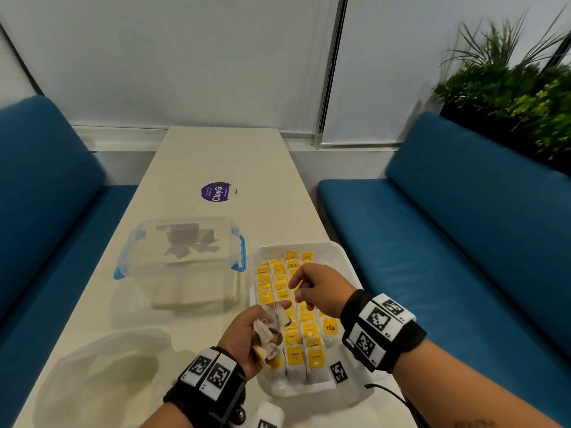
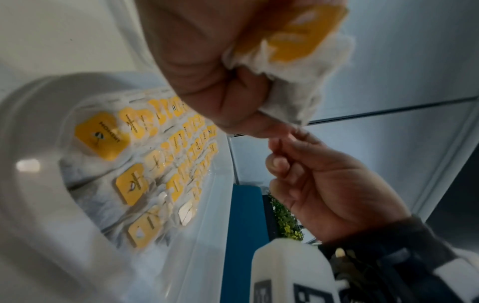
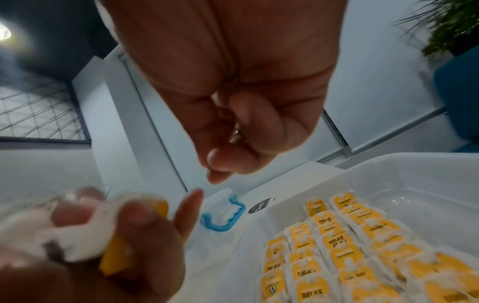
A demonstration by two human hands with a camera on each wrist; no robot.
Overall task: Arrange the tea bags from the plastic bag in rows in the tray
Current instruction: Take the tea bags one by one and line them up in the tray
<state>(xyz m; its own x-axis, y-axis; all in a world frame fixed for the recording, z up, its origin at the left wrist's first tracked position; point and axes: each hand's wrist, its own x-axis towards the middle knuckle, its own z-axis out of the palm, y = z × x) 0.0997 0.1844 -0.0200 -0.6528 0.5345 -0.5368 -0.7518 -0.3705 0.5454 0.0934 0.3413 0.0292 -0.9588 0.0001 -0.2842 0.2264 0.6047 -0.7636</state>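
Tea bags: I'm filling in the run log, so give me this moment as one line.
left hand: grips bunch of tea bags | right hand: fingers curled, over tray | tray: rows mostly filled

Head camera: looks down from above me along the table (image 1: pixel 216 156). Wrist cameras: close, aimed upward past my fingers. All three share the tray (image 1: pixel 346 257) of tea bags (image 1: pixel 315 356).

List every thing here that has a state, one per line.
Tray: open, mostly filled with tea bags in rows.
Clear box: lid off, a few dark bags inside.
Plastic bag: lying crumpled on the table.
Left hand: gripping a bunch of tea bags.
Right hand: fingers curled; contents unclear.
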